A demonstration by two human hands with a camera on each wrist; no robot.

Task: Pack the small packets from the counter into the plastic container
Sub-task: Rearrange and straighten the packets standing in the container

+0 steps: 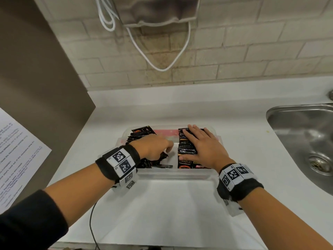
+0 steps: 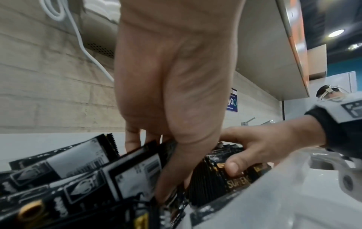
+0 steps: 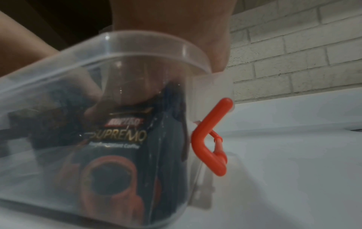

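Observation:
A clear plastic container (image 1: 173, 175) stands on the white counter (image 1: 162, 204) with black coffee packets in it. My left hand (image 1: 162, 148) reaches into its left half, where the thumb and fingers (image 2: 176, 155) pinch a bunch of loose packets (image 2: 133, 173). Other packets (image 1: 142, 131) lean behind it. My right hand (image 1: 196, 141) lies flat, fingers spread, on the upright row of packets (image 1: 185, 152) in the right half, thumb against the front "SUPREMO" packet (image 3: 117, 147). In the right wrist view the container's wall (image 3: 149, 51) and its red latch (image 3: 207, 136) show.
A steel sink (image 1: 306, 134) is set into the counter to the right. A brown panel (image 1: 36, 87) with a printed sheet (image 1: 16, 156) bounds the left side. A white cable (image 1: 162, 67) hangs on the brick wall behind; a black cable (image 1: 91, 222) runs over the front edge.

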